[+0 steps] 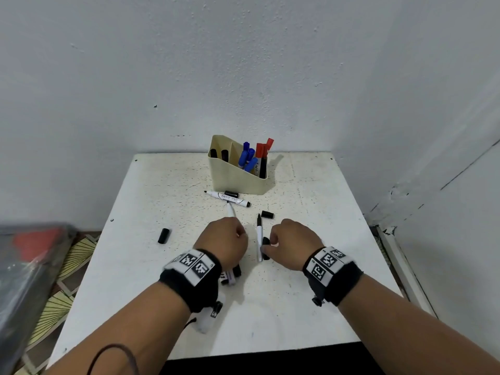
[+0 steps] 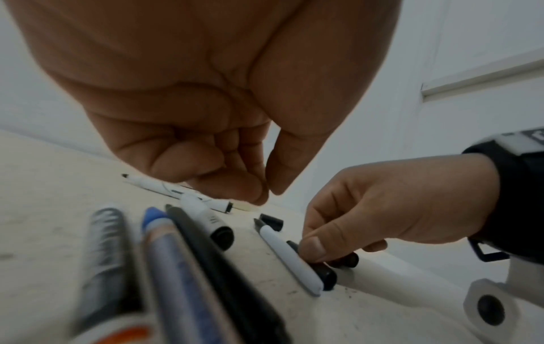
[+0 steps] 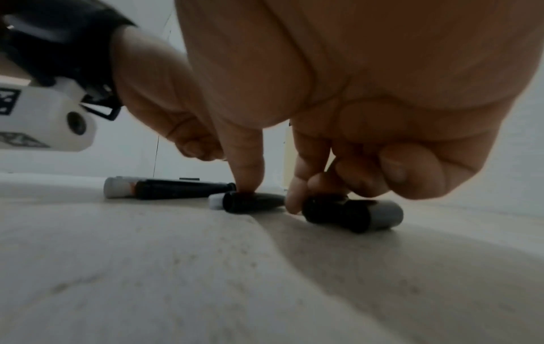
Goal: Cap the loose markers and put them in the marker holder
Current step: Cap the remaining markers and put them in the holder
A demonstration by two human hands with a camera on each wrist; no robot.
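Observation:
A beige marker holder [image 1: 238, 182] stands at the back of the white table [image 1: 297, 307] with blue, red and black capped markers in it. An uncapped white marker [image 1: 259, 235] lies between my hands. My right hand [image 1: 270, 246] pinches a black cap [image 3: 347, 214] lying beside that marker's near end, thumb down on the marker's black end. My left hand [image 2: 266, 193] hovers with curled fingers, holding nothing, over another white marker [image 2: 206, 218]. A third uncapped marker [image 1: 227, 198] lies in front of the holder. Loose black caps [image 1: 163, 235] [image 1: 267, 214] [image 1: 231, 194] lie around.
Several more markers [image 2: 176, 267] lie under my left wrist, blurred in the left wrist view. Walls close off the table at the back and right. A dark bag [image 1: 24, 266] sits on the floor left of the table.

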